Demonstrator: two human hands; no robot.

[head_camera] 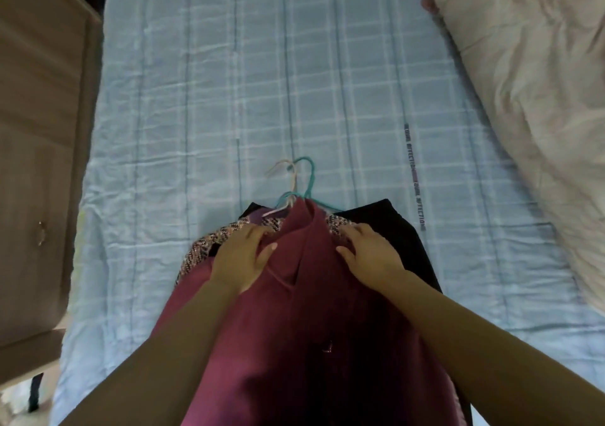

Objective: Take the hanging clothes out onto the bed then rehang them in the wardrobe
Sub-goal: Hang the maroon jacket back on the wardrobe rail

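Head view: left hand (240, 258) and right hand (370, 252), fingers (253, 231) flat, apart, on one maroon top (311, 327) over one tweed garment (209, 242), one black garment (393, 226); one teal hanger (311, 173), one pink hanger (281, 165).

Left hand (240, 258) and right hand (373, 254) rest palm-down.

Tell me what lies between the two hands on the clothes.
In the head view, only the collar and chest of the maroon garment lie between the left hand and the right hand. Both hands rest on its shoulders.
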